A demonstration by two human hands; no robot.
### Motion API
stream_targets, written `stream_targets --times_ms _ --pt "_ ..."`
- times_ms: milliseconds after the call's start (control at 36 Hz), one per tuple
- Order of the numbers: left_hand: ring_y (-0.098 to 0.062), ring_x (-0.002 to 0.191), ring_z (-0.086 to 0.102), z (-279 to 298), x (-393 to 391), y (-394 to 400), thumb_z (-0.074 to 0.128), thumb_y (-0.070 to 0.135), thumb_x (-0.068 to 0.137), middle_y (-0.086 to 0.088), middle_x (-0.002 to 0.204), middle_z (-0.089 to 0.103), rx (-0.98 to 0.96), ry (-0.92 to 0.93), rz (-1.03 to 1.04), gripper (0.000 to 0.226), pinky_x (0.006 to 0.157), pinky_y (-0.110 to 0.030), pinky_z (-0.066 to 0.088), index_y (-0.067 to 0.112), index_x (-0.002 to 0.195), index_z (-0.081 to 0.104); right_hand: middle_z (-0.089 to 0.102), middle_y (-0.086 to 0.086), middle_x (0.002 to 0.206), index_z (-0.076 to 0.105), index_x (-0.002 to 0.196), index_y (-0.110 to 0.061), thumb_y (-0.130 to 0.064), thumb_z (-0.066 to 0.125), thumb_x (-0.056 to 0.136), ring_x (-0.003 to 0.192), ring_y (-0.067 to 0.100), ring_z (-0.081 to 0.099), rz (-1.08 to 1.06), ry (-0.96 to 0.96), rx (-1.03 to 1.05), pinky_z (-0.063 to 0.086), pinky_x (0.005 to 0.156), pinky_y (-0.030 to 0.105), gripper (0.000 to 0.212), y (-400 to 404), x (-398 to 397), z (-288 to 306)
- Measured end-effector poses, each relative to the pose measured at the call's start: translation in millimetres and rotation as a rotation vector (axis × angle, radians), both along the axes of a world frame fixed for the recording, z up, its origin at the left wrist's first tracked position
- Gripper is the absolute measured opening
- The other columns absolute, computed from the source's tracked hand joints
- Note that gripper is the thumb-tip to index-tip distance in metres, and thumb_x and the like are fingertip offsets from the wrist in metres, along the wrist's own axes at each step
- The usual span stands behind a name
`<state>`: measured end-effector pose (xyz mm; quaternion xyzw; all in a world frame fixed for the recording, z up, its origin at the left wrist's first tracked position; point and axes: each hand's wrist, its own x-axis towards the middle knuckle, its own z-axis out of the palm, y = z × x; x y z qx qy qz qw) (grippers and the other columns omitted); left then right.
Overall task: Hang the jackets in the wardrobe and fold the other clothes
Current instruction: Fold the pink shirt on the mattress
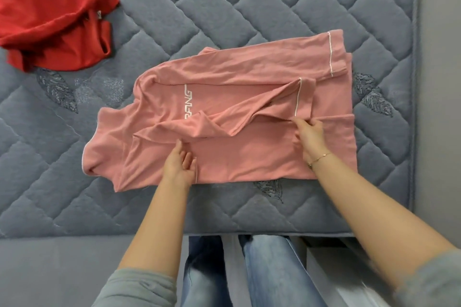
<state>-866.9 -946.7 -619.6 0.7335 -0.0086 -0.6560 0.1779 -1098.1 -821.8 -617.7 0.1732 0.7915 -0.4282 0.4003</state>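
A pink long-sleeved top (219, 97) with white piping and a white logo lies partly folded on the grey quilted mattress (224, 2). Its two sleeves are laid across the body toward the right. My left hand (180, 162) rests on the near folded panel with its fingers straight, touching the fabric near the sleeve's lower edge. My right hand (310, 136) pinches the near sleeve just below its cuff. A crumpled red garment (52, 12) lies at the far left of the mattress, away from both hands.
The mattress's near edge (149, 230) runs across the lower view, with my jeans-clad legs (224, 271) against it. The mattress's right edge (414, 82) meets a grey wall (441, 82). A white surface (331, 271) shows below the mattress at the lower right.
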Motion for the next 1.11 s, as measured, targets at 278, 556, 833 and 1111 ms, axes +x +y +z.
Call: stream_targets --times_ms 278,556,833,1111 --pt "-0.003 0.051 0.038 0.3 -32.9 -36.5 0.061 0.029 0.095 0.010 0.053 0.045 -0.065 0.090 0.118 0.028 0.061 -0.016 0.040 0.019 0.072 0.049 0.056 0.003 0.076 0.056 0.072 -0.015 -0.019 0.067 0.091 0.058 0.010 0.046 -0.053 0.022 -0.094 0.038 0.049 0.021 0.023 -44.1 -51.4 -6.8" --pt "-0.021 0.080 0.064 37.0 -27.1 -68.9 0.054 0.017 0.096 -0.010 0.068 0.068 -0.177 0.342 0.379 0.023 0.094 -0.036 0.049 0.009 0.074 0.055 0.065 0.001 0.086 0.065 0.084 -0.018 -0.011 0.052 0.097 0.083 0.012 0.062 -0.194 -0.248 -0.758 0.052 0.084 0.030 0.019 -53.9 -74.6 82.2" --pt "-0.011 0.077 0.066 21.9 8.4 8.9 0.052 0.000 0.090 0.002 0.070 0.069 -0.043 0.275 0.226 0.018 0.079 -0.027 0.052 0.013 0.079 0.058 0.070 -0.002 0.091 0.053 0.125 -0.009 0.003 0.052 0.093 0.081 0.008 0.064 -0.143 -0.082 -0.339 0.055 0.078 0.021 0.034 74.9 -57.7 34.1" --pt "-0.016 0.122 0.056 -6.7 35.4 25.9 0.050 0.023 0.101 0.003 0.120 0.066 -0.058 0.047 -0.009 0.012 0.096 -0.032 0.047 0.019 0.093 0.058 0.063 -0.001 0.086 0.056 0.115 -0.006 0.009 0.054 0.091 0.073 0.003 0.055 0.103 0.216 -0.003 0.049 0.072 0.016 0.028 112.6 -54.4 -11.9"
